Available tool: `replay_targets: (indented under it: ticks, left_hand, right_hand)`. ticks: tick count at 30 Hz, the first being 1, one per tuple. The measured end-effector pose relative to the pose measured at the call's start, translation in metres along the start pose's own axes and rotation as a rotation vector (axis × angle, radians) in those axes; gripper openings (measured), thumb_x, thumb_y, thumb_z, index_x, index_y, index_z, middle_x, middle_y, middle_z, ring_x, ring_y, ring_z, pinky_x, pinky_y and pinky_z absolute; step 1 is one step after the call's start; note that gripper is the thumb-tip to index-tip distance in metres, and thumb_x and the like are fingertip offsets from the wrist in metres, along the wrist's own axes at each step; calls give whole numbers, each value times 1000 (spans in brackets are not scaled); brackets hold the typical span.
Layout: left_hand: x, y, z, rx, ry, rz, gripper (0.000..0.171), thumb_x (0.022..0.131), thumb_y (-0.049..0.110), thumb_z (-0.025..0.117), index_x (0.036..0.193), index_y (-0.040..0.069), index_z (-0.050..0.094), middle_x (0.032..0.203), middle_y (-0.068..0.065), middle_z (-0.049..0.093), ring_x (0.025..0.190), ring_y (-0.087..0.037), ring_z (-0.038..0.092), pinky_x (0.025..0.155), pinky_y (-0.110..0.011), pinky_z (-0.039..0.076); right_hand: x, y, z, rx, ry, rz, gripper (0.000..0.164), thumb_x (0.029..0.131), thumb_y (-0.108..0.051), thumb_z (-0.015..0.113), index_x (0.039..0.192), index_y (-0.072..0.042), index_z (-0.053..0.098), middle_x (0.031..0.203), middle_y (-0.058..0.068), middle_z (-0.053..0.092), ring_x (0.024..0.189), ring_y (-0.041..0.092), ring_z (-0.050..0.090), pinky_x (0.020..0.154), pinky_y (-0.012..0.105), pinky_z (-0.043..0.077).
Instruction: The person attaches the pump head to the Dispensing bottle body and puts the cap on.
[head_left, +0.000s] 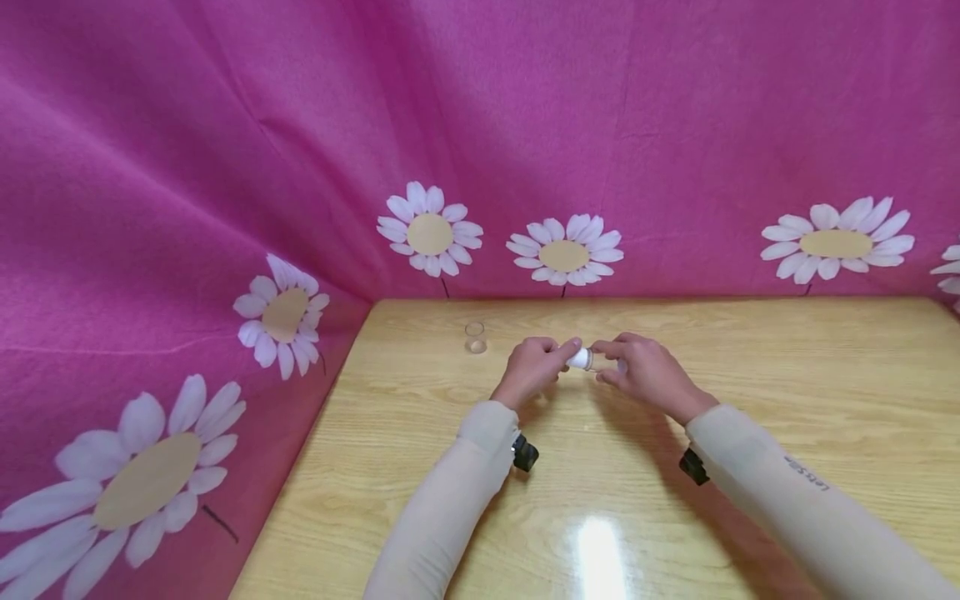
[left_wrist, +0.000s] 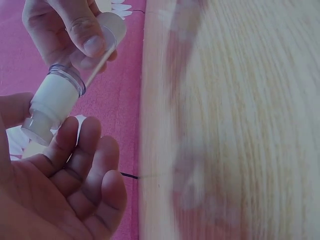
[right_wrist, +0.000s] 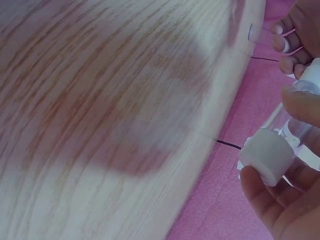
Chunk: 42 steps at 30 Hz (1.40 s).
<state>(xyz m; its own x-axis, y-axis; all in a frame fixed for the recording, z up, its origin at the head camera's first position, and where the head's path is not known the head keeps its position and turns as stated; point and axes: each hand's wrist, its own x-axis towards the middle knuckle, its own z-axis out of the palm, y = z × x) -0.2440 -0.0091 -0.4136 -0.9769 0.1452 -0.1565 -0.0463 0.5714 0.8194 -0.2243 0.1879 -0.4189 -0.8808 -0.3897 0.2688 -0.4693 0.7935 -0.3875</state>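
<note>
Between the two hands, held above the table, is a small clear bottle with a white pump top (left_wrist: 56, 95). My left hand (head_left: 534, 367) pinches the pump top between thumb and fingers, its other fingers loosely curled beneath. From the other side, my right hand (head_left: 651, 372) grips the clear body near its white bottom end (right_wrist: 267, 155), thumb on one side and fingers round the other. The bottle lies tilted, pump toward the left hand. A clear ring (left_wrist: 67, 74) shows where top and body meet. To the left of the hands, a small clear cap (head_left: 476, 337) stands on the table.
The wooden table (head_left: 420, 500) reaches back to a pink cloth (head_left: 675, 125) printed with white daisies, which also hangs along the left side. Small black wrist cameras sit under both sleeves. A bright light reflection lies on the table's near part.
</note>
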Motion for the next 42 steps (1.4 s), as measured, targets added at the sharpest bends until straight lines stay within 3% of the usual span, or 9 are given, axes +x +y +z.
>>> replay_targets:
  ticks: [6,12,17,22,27,29,33,42]
  left_hand:
    - [1,-3,0,-42,-6,29,45,93,55,61,82,11,65,80,-5,66,62,-12,50,54,-27,39]
    - [0,-7,2,-151,-37,138,19,95,37,66,104,20,66,93,1,61,73,-15,62,66,-28,52]
    - [-1,-10,4,-154,-40,173,34,94,31,68,125,17,63,106,0,60,79,-20,65,69,-29,54]
    - [-3,-7,2,-93,-4,129,51,95,52,59,133,19,57,124,-1,61,92,-13,59,81,-31,52]
    - [1,-1,-5,-32,-5,29,62,93,70,45,109,15,70,105,-5,71,91,-23,62,75,-33,47]
    - [1,0,-7,-10,-49,-12,66,93,70,46,100,12,74,97,-5,73,90,-27,64,69,-33,45]
    - [1,1,-8,-4,-105,-50,62,93,65,52,99,8,76,94,-1,74,93,-29,65,66,-33,45]
    - [-4,-4,-2,-7,-113,-38,49,94,57,57,96,11,74,96,-3,73,91,-27,65,70,-35,48]
  right_hand:
    - [1,2,-1,-2,-2,-5,39,85,-15,78,122,-8,69,97,16,69,67,15,56,60,32,49]
    - [2,2,-4,0,-3,-18,38,85,-15,77,122,-8,69,97,16,69,68,16,59,62,35,51]
    - [2,1,-5,1,-3,-28,38,85,-15,77,122,-7,69,96,16,68,72,18,63,64,37,54]
    - [2,2,-5,-5,0,-22,40,84,-15,78,122,-6,69,96,16,69,69,18,60,62,35,52]
    - [4,1,-4,-18,12,-34,39,84,-16,78,122,-8,69,95,16,69,74,21,64,64,38,54]
    - [4,1,-4,-17,4,-30,39,85,-16,78,122,-8,69,96,16,69,73,20,63,64,38,54]
    - [3,0,-4,-17,-9,-22,40,85,-15,78,123,-7,69,98,17,69,71,19,62,64,38,54]
    - [-3,1,0,20,-52,2,41,87,-15,76,126,-6,67,103,19,69,69,14,57,63,33,52]
